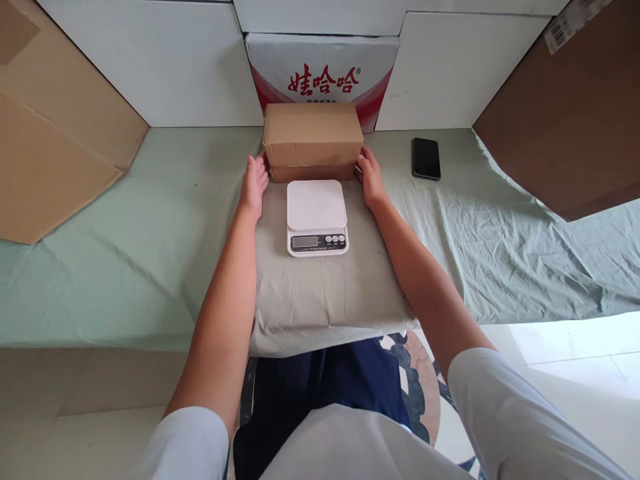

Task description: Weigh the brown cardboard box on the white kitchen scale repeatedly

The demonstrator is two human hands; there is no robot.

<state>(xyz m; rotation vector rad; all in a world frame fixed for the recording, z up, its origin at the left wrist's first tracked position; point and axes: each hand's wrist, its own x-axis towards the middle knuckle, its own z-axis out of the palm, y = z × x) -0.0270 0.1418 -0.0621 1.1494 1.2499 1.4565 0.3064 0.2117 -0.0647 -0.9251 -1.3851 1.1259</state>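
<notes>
Located the box (313, 143) near the middle of the table's (155, 213) far edge, directly in front of the printed carton (323, 63) and just beyond the scale (317, 207). Cannot tell contact from a narrow gap between box and scale.

Noted the left hand (255, 183) at the box's left end, thumb raised, fingers reaching to the lower side. Noted the right hand (371, 177) at the opposite end, fingertips partly hidden by the box. Recorded both as flanking the box low down; cannot tell a firm squeeze from a light touch.

Would judge the box stiff, dry and not slippery, apt to dent under hard pressure. Cannot estimate weight with contents out of sight. Advise holding by both short ends, low and level, palms flat, without pinching the fold line along the lower front. Would rate the scale more fragile, smooth and likely to slide; best taken by both sides of the base.

On containers: found the box closed on the faces in view. Cannot see inside the printed carton, nor inside the left carton (65, 140) or the right carton (560, 127), standing toward the table's left and right ends. Noted also a phone (426, 159) lying near the far edge, right of the box.
</notes>
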